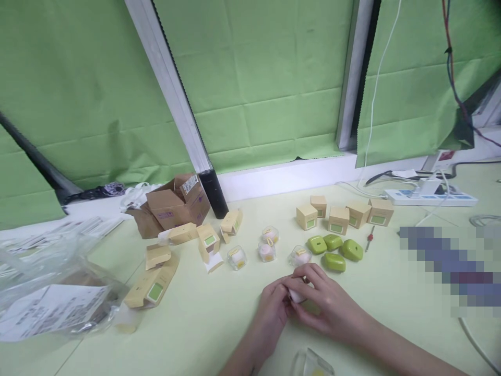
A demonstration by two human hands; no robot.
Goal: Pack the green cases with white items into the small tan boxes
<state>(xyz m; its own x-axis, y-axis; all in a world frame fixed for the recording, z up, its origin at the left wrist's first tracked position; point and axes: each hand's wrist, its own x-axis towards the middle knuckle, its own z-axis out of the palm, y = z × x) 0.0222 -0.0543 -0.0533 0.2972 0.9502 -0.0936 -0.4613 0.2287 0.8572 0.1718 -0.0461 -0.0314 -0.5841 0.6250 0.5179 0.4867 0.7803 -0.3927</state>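
Both hands meet low in the middle of the head view, around a small whitish object [297,296]. My left hand [274,308] has its fingers closed against the object's left side. From the right, my right hand [323,300] grips it between thumb and fingers; the fingers cover most of it. Just beyond the hands is a clear case with a pinkish item [300,255]. Similar clear cases [237,257] stand to the left of it. Several green rounded cases [334,262] lie behind my right hand. A clear container [316,364] is cut off by the bottom edge.
Small closed cartons [338,220] stand at the back right, near a red-and-metal tool [370,238] and a power strip [430,198]. Opened cartons [156,284], a brown box [178,206] and a plastic bag [58,303] lie on the left.
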